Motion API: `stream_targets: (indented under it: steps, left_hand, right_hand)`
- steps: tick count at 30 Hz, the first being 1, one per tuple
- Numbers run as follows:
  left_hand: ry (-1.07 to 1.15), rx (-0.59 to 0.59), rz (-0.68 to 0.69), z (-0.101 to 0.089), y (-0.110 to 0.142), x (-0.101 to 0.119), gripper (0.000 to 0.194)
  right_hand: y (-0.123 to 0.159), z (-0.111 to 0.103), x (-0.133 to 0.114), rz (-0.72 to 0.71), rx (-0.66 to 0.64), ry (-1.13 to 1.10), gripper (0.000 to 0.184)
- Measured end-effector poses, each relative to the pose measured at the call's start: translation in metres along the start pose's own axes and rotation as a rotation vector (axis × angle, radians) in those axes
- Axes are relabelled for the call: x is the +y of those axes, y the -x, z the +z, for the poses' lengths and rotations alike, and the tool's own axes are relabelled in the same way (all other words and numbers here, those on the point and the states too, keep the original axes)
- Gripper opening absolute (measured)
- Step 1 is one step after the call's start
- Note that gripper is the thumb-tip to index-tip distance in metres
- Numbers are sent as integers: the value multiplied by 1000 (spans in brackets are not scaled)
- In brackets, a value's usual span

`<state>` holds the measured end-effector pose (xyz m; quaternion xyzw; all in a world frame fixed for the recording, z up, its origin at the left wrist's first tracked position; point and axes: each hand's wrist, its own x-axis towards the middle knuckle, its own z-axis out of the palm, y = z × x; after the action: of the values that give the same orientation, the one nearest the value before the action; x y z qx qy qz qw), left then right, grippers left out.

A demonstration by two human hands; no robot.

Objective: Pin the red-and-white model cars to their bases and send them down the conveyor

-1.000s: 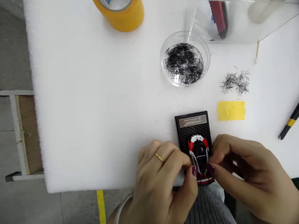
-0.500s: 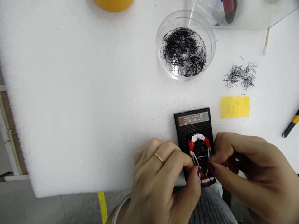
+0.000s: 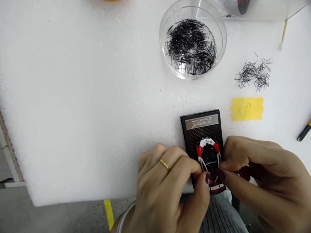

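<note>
Head view, looking down at a white foam sheet (image 3: 73,97):

- Hands: the left hand (image 3: 167,184), with a gold ring (image 3: 164,164) on one finger, and the right hand (image 3: 262,165) come in from the near edge of the foam, one on either side of the model.
- Fingers: both hands are curled in. The left thumb (image 3: 206,181) and the right fingertips (image 3: 221,173) are close together, touching the near end of a small model car body (image 3: 209,158) from each side. Whether anything thin lies between them is hidden.
- Model: the car body is red, white and black. It lies on the lower half of a black carbon-pattern McLaren Senna GTR card (image 3: 201,129), near the foam's front edge.
- Beyond the card: a clear round dish (image 3: 191,64) holds a mass of short black bristles (image 3: 189,45). A loose heap of the same bristles (image 3: 254,74) lies to its right, well apart.
- Right of the card: a yellow tape patch (image 3: 247,109) carries a glossy drop (image 3: 247,105), and a black-and-yellow tool handle (image 3: 303,133) pokes in at the edge.
</note>
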<state>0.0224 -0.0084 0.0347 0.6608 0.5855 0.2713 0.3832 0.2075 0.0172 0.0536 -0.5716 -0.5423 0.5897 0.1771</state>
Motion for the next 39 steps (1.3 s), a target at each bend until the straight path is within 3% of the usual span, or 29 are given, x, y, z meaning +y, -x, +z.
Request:
stream_targets:
  steps: [9,18,39]
  left_hand:
    - [1,11,-41,0,-3,4,15]
    - [9,51,-28,2,-3,4,16]
    - [-3,23,-43,-1,0,4,16]
  right_hand:
    - [4,9,4,-68,143,8,21]
    - [6,7,2,-74,92,13,25]
    - [4,8,-1,-67,55,6,24]
